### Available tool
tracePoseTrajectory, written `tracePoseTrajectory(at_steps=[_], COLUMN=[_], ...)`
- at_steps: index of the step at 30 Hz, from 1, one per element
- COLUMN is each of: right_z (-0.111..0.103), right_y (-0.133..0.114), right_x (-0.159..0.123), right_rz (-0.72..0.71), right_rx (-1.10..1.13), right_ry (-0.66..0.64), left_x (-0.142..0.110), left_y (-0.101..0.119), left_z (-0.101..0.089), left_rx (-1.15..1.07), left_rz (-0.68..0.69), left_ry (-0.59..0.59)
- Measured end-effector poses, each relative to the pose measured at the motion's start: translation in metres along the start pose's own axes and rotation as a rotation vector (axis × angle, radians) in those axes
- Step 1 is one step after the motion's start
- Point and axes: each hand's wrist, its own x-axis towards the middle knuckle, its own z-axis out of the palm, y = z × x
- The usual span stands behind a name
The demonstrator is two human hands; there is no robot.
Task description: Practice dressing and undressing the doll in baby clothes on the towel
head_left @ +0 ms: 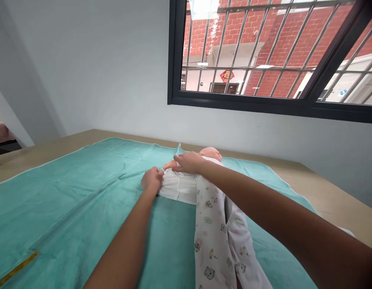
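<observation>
A baby doll (210, 153) lies on its back on a green blanket, its head toward the wall. It wears a white outfit (213, 233) printed with small animals, the legs stretching toward me. A plain white sleeve (178, 188) spreads out to the left. My left hand (152, 180) is closed on the outer end of this sleeve. Reaching across the doll's chest, my right hand (190, 162) has its thumb and fingers around the doll's arm (169, 165), whose bare hand sticks out leftward above the sleeve. My right hand and forearm hide part of the chest.
The green blanket (83, 192) covers most of a wooden tabletop (321, 192). A yellow measuring strip (16, 268) lies at the lower left. Behind the table stand a white wall and a dark-framed window (240, 103) with metal bars outside.
</observation>
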Motion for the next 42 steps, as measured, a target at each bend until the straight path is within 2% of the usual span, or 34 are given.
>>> tracePoseTrajectory(at_steps=[10,12,15,17,19,22,24,26,27,30,33,36,39,42], right_z=[0.047,0.050,0.041,0.031,0.026,0.039,0.062,0.090,0.103,0.130,0.134,0.132,0.131,0.129], right_y=[-0.046,-0.057,-0.062,-0.049,-0.021,0.038,0.070,0.084,0.085,0.068,0.053,0.055,0.066,0.072], right_x=[0.029,0.023,0.000,-0.023,-0.052,-0.099,-0.128,-0.151,-0.158,-0.162,-0.156,-0.156,-0.164,-0.171], right_rz=[0.029,0.029,-0.008,0.043,0.202,0.592,0.873,1.031,1.056,0.960,0.870,0.958,1.097,1.117], right_rx=[0.053,0.066,0.181,0.347,0.494,0.550,0.530,0.485,0.453,0.335,0.318,0.275,0.243,0.225], right_ry=[0.053,0.071,0.130,0.246,0.445,0.693,0.705,0.677,0.664,0.652,0.656,0.648,0.636,0.597], left_x=[0.011,0.009,0.004,-0.001,-0.004,-0.008,-0.010,-0.017,-0.023,-0.052,-0.087,-0.112,-0.117,-0.113], left_y=[-0.005,-0.004,-0.001,0.001,0.003,0.009,0.017,0.032,0.042,0.080,0.124,0.168,0.205,0.231], left_z=[0.009,0.010,0.009,0.007,0.005,0.003,0.003,0.004,0.004,0.008,0.019,0.035,0.052,0.066], left_rx=[-0.458,-0.488,-0.489,-0.476,-0.427,-0.286,-0.204,-0.169,-0.169,-0.194,-0.175,-0.011,0.280,0.523], left_rz=[-0.107,-0.089,-0.066,-0.059,-0.030,0.112,0.245,0.373,0.434,0.600,0.726,0.821,0.868,0.857], left_ry=[0.160,0.167,0.176,0.182,0.207,0.302,0.357,0.350,0.318,0.158,-0.017,-0.164,-0.262,-0.322])
